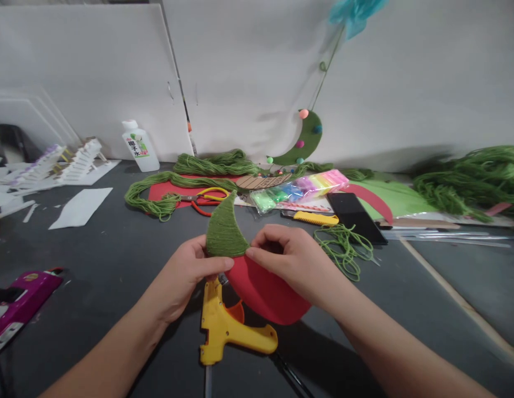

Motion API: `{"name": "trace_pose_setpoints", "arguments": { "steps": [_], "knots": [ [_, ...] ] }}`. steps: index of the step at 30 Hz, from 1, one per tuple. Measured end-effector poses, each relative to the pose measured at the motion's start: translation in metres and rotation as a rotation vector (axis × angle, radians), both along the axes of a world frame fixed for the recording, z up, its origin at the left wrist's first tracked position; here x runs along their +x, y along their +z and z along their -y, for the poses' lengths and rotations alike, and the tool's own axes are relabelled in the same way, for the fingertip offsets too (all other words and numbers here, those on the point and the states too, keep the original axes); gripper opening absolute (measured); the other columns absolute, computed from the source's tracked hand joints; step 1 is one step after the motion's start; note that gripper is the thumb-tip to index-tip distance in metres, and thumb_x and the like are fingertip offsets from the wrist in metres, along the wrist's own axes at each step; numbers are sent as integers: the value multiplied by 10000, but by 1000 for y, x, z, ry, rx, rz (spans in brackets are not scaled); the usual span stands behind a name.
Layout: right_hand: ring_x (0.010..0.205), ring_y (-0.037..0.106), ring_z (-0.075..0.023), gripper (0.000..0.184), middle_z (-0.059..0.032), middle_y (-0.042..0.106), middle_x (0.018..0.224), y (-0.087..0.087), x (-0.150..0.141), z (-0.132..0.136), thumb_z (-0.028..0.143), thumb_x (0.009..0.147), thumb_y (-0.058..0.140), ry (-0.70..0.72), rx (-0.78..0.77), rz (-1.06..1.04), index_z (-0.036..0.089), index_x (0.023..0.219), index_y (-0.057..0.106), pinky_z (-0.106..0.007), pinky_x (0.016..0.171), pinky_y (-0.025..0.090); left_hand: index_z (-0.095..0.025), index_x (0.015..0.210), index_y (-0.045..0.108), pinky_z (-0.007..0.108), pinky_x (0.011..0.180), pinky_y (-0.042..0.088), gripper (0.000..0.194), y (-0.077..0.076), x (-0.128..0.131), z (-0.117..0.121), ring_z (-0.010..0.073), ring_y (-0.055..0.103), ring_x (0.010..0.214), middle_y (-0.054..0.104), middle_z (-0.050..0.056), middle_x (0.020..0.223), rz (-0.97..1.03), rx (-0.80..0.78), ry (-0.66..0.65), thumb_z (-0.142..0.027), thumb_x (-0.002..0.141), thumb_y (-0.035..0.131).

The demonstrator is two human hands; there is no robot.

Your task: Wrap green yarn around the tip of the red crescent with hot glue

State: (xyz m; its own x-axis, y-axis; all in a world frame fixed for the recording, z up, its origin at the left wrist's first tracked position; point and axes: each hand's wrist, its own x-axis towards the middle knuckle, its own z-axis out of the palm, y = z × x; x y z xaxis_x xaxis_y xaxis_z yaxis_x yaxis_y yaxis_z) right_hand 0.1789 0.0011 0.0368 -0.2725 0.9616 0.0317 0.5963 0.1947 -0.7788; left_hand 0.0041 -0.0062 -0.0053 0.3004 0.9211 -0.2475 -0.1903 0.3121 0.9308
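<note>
Between my hands is a crescent-shaped cutout (273,290), its lower part bare red and its upper part wrapped in green yarn (226,229). My left hand (194,265) grips it from the left, thumb lying across the border of green and red. On the right edge, my right hand (288,257) pinches at that same border with thumb and fingertips; any yarn strand in the pinch is too small to make out. Below the cutout a yellow hot glue gun (224,326) lies on the dark table, partly covered by it.
Behind lie green yarn skeins (215,164), scissors (209,198), a bag of coloured pompoms (298,190), a yellow utility knife (315,218) and a black phone (356,215). Loose yarn (344,249) sits at right. A finished green crescent (309,141) hangs against the wall. A purple tool (25,301) is at left.
</note>
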Motion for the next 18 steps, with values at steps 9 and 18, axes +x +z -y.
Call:
{"name": "trace_pose_setpoints", "arguments": {
  "steps": [9, 18],
  "knots": [
    [502, 475, -100, 144, 39, 518, 529, 1, 11, -5, 232, 761, 572, -29, -34, -124, 179, 628, 571, -227, 499, 353, -179, 805, 640, 138, 410, 265, 134, 8, -18, -9, 30, 421, 495, 594, -32, 740, -38, 61, 338, -190, 679, 683],
    [507, 478, -86, 157, 37, 512, 565, 9, 17, -6, 221, 767, 572, -53, 6, -165, 178, 616, 555, -209, 482, 351, -161, 640, 554, 152, 370, 248, 197, 1, -14, -12, 47, 396, 410, 532, -29, 544, -99, 25, 189, -305, 770, 588]
  ]
}}
